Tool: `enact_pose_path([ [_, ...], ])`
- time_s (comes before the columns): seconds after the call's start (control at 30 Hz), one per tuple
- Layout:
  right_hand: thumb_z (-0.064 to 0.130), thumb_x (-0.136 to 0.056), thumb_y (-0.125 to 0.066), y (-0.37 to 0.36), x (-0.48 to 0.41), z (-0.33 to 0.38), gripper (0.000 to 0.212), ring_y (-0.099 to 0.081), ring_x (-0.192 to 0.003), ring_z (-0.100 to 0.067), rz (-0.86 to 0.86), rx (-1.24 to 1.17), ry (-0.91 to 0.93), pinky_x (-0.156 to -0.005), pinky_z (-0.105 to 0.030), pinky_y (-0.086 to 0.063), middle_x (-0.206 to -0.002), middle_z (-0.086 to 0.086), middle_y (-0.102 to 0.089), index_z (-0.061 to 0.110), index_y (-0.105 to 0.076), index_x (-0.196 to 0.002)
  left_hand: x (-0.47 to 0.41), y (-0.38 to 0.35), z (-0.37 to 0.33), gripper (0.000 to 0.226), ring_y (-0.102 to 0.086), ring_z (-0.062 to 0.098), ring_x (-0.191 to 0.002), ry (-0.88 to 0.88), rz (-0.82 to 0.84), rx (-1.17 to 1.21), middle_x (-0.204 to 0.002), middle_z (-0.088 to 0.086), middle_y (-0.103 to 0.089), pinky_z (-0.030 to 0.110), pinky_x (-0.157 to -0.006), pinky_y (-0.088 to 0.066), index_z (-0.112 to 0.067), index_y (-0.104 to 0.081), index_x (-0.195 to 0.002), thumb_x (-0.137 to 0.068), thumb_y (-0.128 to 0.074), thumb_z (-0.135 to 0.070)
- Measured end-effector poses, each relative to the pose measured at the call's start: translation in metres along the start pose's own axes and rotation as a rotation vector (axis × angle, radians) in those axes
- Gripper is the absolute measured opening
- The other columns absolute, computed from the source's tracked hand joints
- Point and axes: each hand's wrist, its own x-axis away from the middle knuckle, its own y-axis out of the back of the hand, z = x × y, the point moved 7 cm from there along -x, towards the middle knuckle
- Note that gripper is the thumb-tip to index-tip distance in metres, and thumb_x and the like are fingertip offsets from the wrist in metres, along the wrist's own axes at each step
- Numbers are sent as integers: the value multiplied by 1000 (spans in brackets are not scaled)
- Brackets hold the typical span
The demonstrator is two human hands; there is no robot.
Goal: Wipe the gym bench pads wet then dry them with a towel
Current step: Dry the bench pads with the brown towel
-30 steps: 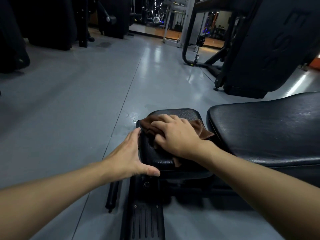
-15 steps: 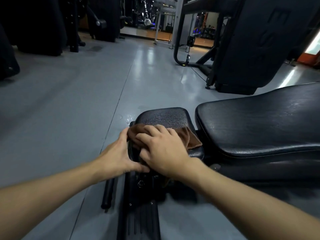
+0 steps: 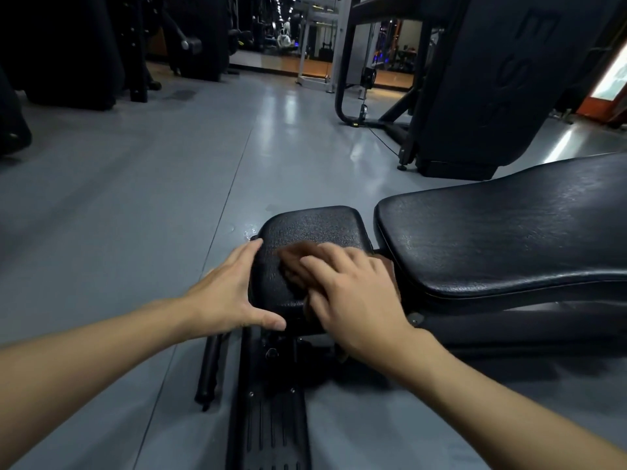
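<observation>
Towel (image 3: 387,266) blurred, mostly hidden under right hand (image 3: 353,293), on seat pad (image 3: 312,225)

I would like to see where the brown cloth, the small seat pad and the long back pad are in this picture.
brown cloth (image 3: 387,268), head view, on its uncovered right corner.
small seat pad (image 3: 312,228), head view, on its bare far top.
long back pad (image 3: 502,232), head view, on the middle of its top.

Two bare forearms show in the frame, the left arm (image 3: 84,354) from the lower left corner and the right arm (image 3: 492,395) from the lower right. The left hand (image 3: 234,296) and right hand (image 3: 353,296) are bare too; the right fingers (image 3: 305,262) look blurred.
</observation>
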Motion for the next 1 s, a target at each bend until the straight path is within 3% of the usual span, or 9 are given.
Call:
enact_pose_path([
  [0.13, 40, -91, -48, 8, 22, -32, 51, -48, -117, -39, -49, -126, -328, -94, -48, -44, -149, -10, -36, 25, -46, -140, -4, -1, -23, 125, -9, 9, -149, -128, 100, -145, -163, -12, -5, 30, -120, -14, -33, -7, -155, -59, -76, -72],
  [0.23, 43, -96, -49, 8, 30, -33, 65, -38, -127, -40, 25, -176, -375, -106, -45, -36, -156, -16, -19, 23, -25, -153, -12, -8, -36, 118, 2, 11, -150, -158, 148, -243, -164, -5, 0, 36, -121, -4, -36, -11, -153, -61, -72, -77],
  [0.47, 30, -95, -47, -4, -36, -51, 40, -51, -108, -48, 55, -137, -431, -91, -47, -42, -133, -23, -42, 12, -46, -131, -20, -20, -33, 122, 8, 9, -150, -171, 137, -310, -164, -3, 3, 43, -121, -2, -33, -11, -152, -56, -66, -84],
  [0.57, 32, -94, -46, -15, -77, -65, 39, -53, -106, -51, 118, -212, -459, -90, -48, -42, -127, -24, -43, 10, -45, -125, -20, -23, -31, 122, 12, 8, -150, -168, 141, -315, -165, -1, 5, 44, -122, -1, -34, -8, -152, -56, -61, -87],
  [0.67, 39, -94, -47, -16, -73, -61, 44, -50, -109, -53, 151, -197, -427, -90, -50, -41, -135, -25, -35, 16, -40, -132, -22, -21, -31, 121, 12, 9, -150, -171, 162, -326, -165, 0, 5, 44, -122, -2, -34, -7, -153, -58, -62, -86],
  [0.77, 42, -95, -48, -6, -36, -46, 54, -48, -110, -52, 136, -157, -362, -91, -49, -42, -148, -23, -24, 27, -33, -144, -21, -15, -35, 115, 3, 11, -151, -195, 154, -306, -164, -1, -4, 44, -121, -5, -35, -16, -150, -57, -45, -95],
  [0.83, 42, -95, -48, 0, -21, -38, 57, -47, -111, -49, 116, -134, -348, -90, -47, -43, -149, -21, -23, 30, -30, -147, -23, -6, -35, 103, -13, 10, -148, -194, 100, -210, -156, -8, -22, 42, -118, -13, -37, -29, -145, -62, -26, -96],
  [0.9, 39, -94, -48, 0, -22, -39, 53, -44, -112, -46, 114, -147, -374, -91, -47, -42, -149, -19, -23, 28, -34, -145, -27, 3, -37, 81, -29, 6, -140, -226, 38, -167, -144, -15, -35, 41, -114, -22, -37, -37, -140, -75, -20, -81],
  [1.0, 34, -93, -48, -9, -43, -50, 42, -44, -108, -45, 116, -174, -374, -91, -49, -40, -137, -19, -32, 21, -43, -132, -38, 8, -42, 67, -37, 4, -132, -258, -1, -149, -140, -20, -40, 40, -110, -30, -36, -38, -139, -83, -19, -69],
])
